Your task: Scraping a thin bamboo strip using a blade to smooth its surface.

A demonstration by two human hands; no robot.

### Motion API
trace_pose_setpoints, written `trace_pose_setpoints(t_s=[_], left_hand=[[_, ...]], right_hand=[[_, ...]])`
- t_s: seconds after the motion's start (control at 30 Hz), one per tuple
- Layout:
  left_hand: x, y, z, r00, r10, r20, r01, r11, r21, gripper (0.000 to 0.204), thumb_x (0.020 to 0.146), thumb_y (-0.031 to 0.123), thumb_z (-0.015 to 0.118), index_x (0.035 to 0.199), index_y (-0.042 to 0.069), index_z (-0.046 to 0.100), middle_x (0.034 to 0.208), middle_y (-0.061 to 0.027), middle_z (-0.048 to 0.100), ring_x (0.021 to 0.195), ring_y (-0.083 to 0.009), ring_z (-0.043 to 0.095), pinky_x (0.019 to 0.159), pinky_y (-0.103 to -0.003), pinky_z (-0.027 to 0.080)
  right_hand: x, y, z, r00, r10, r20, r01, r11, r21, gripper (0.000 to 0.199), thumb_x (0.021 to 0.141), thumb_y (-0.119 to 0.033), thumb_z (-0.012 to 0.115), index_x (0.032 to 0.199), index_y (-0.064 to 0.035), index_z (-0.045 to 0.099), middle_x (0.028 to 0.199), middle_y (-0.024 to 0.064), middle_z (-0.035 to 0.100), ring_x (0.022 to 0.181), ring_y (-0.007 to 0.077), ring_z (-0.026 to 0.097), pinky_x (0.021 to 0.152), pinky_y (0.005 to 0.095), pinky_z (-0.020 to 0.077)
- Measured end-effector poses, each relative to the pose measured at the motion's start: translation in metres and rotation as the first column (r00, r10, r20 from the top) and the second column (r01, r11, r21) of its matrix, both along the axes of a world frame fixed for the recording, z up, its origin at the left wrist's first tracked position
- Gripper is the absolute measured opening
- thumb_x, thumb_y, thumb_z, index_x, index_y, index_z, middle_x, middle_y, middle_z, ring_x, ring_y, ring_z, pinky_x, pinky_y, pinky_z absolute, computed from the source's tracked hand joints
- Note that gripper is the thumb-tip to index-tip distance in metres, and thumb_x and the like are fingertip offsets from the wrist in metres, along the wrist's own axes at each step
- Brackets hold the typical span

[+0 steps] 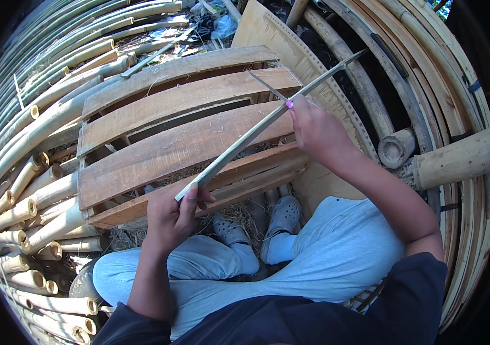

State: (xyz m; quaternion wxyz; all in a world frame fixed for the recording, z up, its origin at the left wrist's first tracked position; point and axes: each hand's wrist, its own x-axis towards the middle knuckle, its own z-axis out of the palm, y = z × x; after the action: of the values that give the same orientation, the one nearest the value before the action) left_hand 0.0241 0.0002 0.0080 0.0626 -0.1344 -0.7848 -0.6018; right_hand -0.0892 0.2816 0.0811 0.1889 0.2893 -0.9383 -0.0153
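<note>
A long, narrow bamboo strip (239, 144) slants over a slatted wooden crate, from near left to far right. My left hand (173, 213) is closed round its near end, the thumb lying along it. Farther up, my right hand (316, 129) is closed around a knife (266, 84). The knife's thin, pointed blade juts out to the far left and meets the strip by my fingers; its handle is hidden in the fist. A small pink spot shows at the fingertips. Beneath both hands is the wooden crate (181, 146), with fine shavings scattered on its slats.
Stacked bamboo poles (55, 126) fill the left side. A curved plywood sheet (319, 69) leans beyond the crate. On the right, long bent wood strips (429, 69) run beside a thick bamboo pole (457, 164). My grey clogs (284, 221) rest on ground littered with shavings.
</note>
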Motion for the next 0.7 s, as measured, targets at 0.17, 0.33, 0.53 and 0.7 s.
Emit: trace_pose_setpoints(t_s=[0.17,0.33,0.53,0.7], left_hand=[[0.003,0.004,-0.006,0.998,-0.036,-0.053,0.036,0.999,-0.008,0.041,0.107,0.023,0.043,0.086,0.0,0.069,0.074,-0.0087,0.072,0.065,-0.0172,0.069,0.063,-0.029,0.054],[0.001,0.003,0.003,1.0,-0.005,0.023,0.004,1.0,0.031,0.037,0.107,0.021,0.046,0.088,0.001,0.071,0.074,-0.0069,0.073,0.068,-0.0166,0.072,0.064,-0.028,0.055],[0.004,-0.001,-0.003,1.0,-0.023,0.01,0.023,1.0,0.014,0.04,0.108,0.022,0.043,0.087,0.001,0.07,0.076,-0.0077,0.074,0.069,-0.0166,0.072,0.065,-0.029,0.055],[-0.002,0.006,0.005,1.0,-0.027,0.015,0.027,0.999,0.04,0.051,0.11,0.03,0.037,0.085,-0.004,0.064,0.074,-0.0116,0.071,0.069,-0.0168,0.07,0.066,-0.03,0.055]], right_hand=[[0.035,-0.026,-0.007,0.97,0.173,0.172,-0.177,0.984,0.007,0.02,0.1,-0.02,0.054,0.091,-0.0018,0.05,0.059,0.0151,0.062,0.055,0.0329,0.067,0.047,0.0434,0.0535],[-0.019,0.014,0.0,0.998,0.067,-0.003,-0.067,0.998,-0.019,0.019,0.101,-0.02,0.054,0.092,-0.0033,0.051,0.056,0.0144,0.06,0.051,0.0356,0.064,0.045,0.0441,0.0522],[0.016,-0.014,-0.007,0.953,0.242,0.181,-0.244,0.97,-0.008,0.017,0.1,-0.018,0.052,0.095,-0.0018,0.051,0.059,0.0179,0.059,0.055,0.0396,0.063,0.047,0.0468,0.0497],[-0.027,0.031,0.006,0.992,-0.109,0.064,0.108,0.994,0.025,0.018,0.1,-0.019,0.053,0.093,-0.0028,0.051,0.057,0.0171,0.059,0.053,0.0374,0.064,0.048,0.0471,0.0502]])
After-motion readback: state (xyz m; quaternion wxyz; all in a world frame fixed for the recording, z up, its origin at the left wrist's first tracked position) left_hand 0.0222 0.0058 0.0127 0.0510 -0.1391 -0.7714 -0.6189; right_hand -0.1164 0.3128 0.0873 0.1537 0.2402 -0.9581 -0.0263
